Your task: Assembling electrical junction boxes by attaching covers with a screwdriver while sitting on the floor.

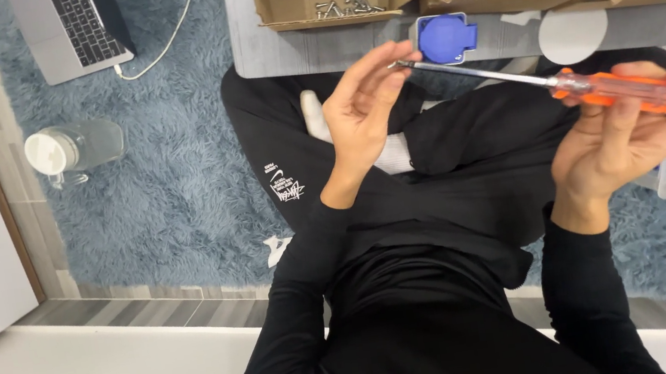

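Seating a small screw [397, 64] on the tip of the orange-handled screwdriver [561, 82]: right hand [630, 138] grasping the handle, left hand [364, 109] pinching at the tip; next, probably carrying it steadily to the blue socket [446, 37] just beyond.

Orange-handled screwdriver [562, 84] lies level, tip pointing left.

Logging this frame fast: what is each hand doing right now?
Left hand: fingers pinched at the tip of the screwdriver; whether they hold a screw cannot be told.
Right hand: closed around the screwdriver's orange handle.
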